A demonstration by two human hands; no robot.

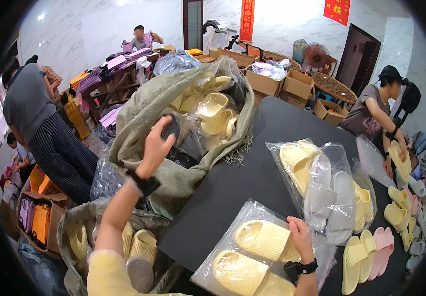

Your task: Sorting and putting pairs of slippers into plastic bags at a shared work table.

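A large black tabletop [252,187] fills the centre and runs toward four o'clock. At ten o'clock from its middle, a big olive-green woven sack [139,123] gapes open, stuffed with pale yellow foam slippers in clear plastic bags [213,111]. The left hand [156,145] reaches up into the sack's mouth, fingers curled over a dark bagged slipper [176,135]. At six o'clock, a clear plastic bag holding a pair of yellow ridged slides [252,251] lies flat on the table; the right hand [299,237] rests palm-down on its right edge, fingers together. At three o'clock lies a heap of bagged yellow and grey slides [326,190]. Loose yellow and pink slides [371,251] sit at four o'clock.
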